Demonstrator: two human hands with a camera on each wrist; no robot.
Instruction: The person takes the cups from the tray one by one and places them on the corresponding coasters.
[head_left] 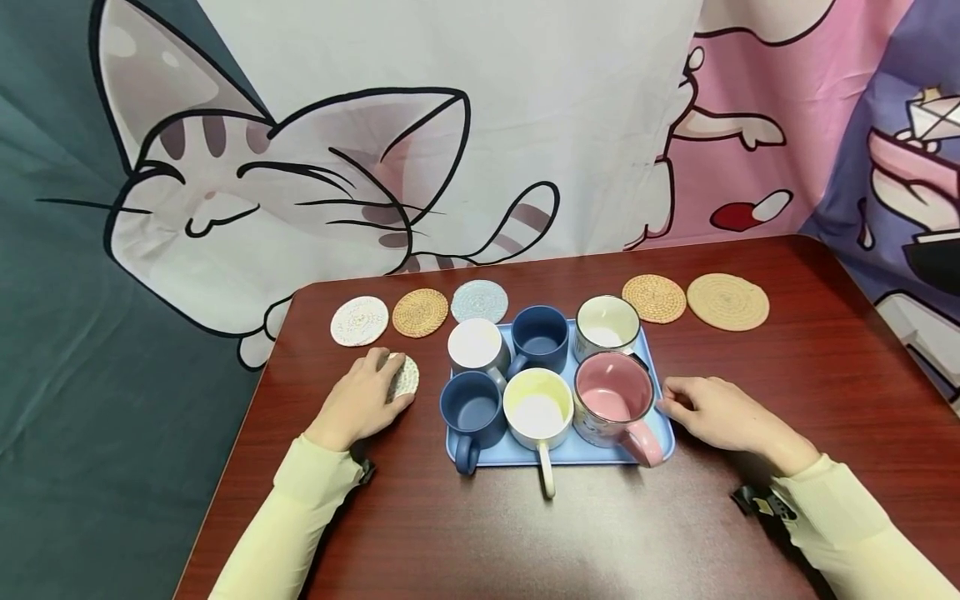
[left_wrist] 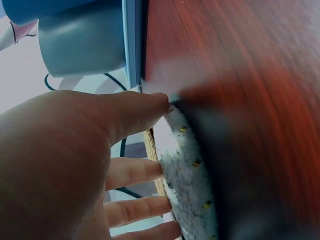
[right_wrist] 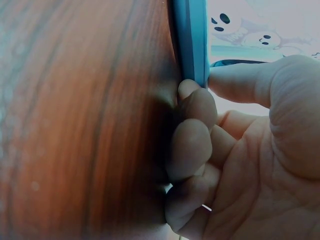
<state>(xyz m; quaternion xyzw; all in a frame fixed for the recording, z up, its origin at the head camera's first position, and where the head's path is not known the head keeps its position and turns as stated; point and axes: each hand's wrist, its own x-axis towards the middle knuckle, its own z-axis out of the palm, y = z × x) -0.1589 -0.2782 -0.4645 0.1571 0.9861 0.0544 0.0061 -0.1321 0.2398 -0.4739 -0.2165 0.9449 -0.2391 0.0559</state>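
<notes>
My left hand (head_left: 363, 398) is over a white speckled coaster (head_left: 406, 377) left of the tray. Its thumb and fingers grip the coaster, which the left wrist view shows close over the wood, with the thumb tip at its edge. On the other side, my right hand (head_left: 722, 417) pinches the right edge of a light blue tray (head_left: 431, 457), thumb above and curled fingers below. Several mugs stand on the tray, among them a pink mug (head_left: 611, 390), a cream mug with a yellow inside (head_left: 538, 408) and a dark blue mug (head_left: 472, 412).
Along the table's back lie a white round coaster (head_left: 360, 322), a tan woven coaster (head_left: 420, 312), a pale blue coaster (head_left: 480, 301), and two more straw coasters (head_left: 727, 302) at the right. A cartoon cloth (head_left: 585, 75) hangs behind the brown table (head_left: 525, 542).
</notes>
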